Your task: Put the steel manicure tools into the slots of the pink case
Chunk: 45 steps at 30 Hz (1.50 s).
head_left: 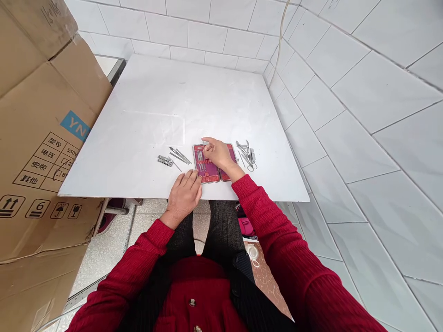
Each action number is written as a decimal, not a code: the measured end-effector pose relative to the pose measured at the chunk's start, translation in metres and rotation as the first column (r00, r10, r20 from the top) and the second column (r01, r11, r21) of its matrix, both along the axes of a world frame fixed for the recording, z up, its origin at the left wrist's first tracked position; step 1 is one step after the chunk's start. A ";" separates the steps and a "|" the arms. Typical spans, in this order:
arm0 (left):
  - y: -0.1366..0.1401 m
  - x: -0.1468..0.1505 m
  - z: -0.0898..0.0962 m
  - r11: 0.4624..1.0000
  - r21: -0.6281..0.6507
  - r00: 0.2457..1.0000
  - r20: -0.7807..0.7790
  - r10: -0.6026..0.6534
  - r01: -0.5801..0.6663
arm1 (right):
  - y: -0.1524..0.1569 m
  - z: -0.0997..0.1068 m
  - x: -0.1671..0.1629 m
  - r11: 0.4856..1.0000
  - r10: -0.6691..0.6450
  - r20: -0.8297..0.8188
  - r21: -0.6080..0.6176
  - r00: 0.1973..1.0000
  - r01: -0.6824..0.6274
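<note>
An open manicure case (pixel 207 177) with a red and purple lining lies near the table's front edge. Several slim metal tools stand in a row under its red loops. My left hand (pixel 187 186) rests flat with fingers stretched out, its fingertips at the case's lower left corner. Over the case, my right hand (pixel 218 153) is closed in a pinch, with a slim metal manicure tool (pixel 203 143) showing at the fingers. The hand hides part of the case's middle. Left of the case lie nail clippers (pixel 165 160) and several thin metal tools (pixel 180 156).
To the case's right lie small scissors (pixel 251 165), cuticle nippers (pixel 243 146) and another nail clipper (pixel 252 154). A large cardboard box (pixel 41 115) stands against the left side of the white table (pixel 207 97). Tiled walls (pixel 346 92) border the back and right.
</note>
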<state>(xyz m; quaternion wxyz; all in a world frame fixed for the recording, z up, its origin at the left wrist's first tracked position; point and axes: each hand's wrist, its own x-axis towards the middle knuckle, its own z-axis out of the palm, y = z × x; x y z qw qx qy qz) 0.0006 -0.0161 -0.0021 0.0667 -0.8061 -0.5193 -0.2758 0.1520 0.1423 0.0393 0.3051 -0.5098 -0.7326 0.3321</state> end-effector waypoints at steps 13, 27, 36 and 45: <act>0.001 0.001 0.002 1.000 0.003 1.000 -0.021 0.008 -0.008 | -0.002 0.000 0.000 0.994 -0.020 0.196 0.110 0.980 -0.002; 0.000 0.001 0.002 0.999 0.040 0.998 -0.060 0.017 -0.015 | -0.019 0.011 -0.006 0.985 -0.035 0.427 0.170 0.904 -0.042; 0.001 0.001 0.003 0.999 0.046 0.999 -0.035 0.001 0.000 | -0.045 0.044 -0.059 0.967 0.158 0.611 0.064 0.776 -0.248; 0.002 -0.002 0.000 0.993 0.111 0.998 -0.053 -0.022 0.027 | -0.050 0.059 -0.112 0.939 0.228 0.812 -0.037 0.537 -0.341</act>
